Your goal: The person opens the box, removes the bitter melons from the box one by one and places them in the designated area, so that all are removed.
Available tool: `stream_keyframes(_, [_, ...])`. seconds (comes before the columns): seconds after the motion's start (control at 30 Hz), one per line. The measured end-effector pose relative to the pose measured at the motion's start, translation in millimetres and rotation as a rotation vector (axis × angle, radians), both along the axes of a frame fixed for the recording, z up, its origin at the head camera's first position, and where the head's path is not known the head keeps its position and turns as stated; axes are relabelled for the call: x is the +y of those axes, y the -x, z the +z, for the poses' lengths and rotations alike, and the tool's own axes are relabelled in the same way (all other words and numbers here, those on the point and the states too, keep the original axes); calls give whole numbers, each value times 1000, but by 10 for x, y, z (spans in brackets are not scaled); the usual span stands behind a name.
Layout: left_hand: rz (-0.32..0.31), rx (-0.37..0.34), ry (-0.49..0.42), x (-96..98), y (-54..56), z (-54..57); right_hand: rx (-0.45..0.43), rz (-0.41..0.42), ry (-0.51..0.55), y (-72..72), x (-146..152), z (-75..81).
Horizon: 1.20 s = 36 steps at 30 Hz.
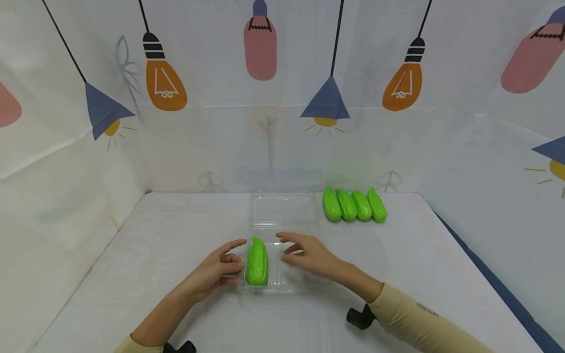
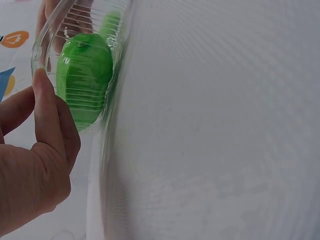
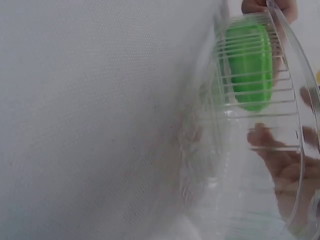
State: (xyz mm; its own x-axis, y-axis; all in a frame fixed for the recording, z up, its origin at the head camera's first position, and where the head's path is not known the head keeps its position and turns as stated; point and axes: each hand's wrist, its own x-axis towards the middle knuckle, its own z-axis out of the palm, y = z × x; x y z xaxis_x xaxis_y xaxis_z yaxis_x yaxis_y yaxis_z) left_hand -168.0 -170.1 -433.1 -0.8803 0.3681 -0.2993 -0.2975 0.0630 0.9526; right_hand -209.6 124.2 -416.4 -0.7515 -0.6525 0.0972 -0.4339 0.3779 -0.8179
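Observation:
A clear plastic clamshell container (image 1: 289, 286) lies with its lid (image 1: 282, 211) folded back toward the wall. Along its left side, one glossy green gourd-shaped vegetable (image 1: 257, 262) lies lengthwise, tapered end away from me. My left hand (image 1: 220, 269) is at the container's left edge; in the left wrist view a fingertip touches the rim (image 2: 36, 52) beside the vegetable (image 2: 85, 75). Above the container's right half hovers my right hand (image 1: 311, 255), fingers relaxed and spread, holding nothing. Through the ribbed plastic wall, the right wrist view shows the same vegetable (image 3: 250, 67).
Several more green gourd-shaped vegetables (image 1: 355, 205) lie in a row at the table's back right, beside the lid. A white printed curtain (image 1: 273, 147) hangs behind the white table (image 1: 176, 225). Black wrist mounts (image 1: 361, 317) show under the forearms.

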Motion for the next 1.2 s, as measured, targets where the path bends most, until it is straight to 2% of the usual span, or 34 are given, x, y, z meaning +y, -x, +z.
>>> stream_keyframes(0.23, [3,3,5,13,2,-10,-2,2,-41,-33,-65,-35])
stream_keyframes(0.47, [0,-1,1,14,0,-3,-93,35,-58,-66,-173,-56])
stream_keyframes(0.7, [-13,1,-2,10,3,-8,-116,53,-97,-98,-284,-87])
stream_keyframes(1.2, [-14,0,-9,15,6,-15,-180,-15,-157,-140,-441,-106])
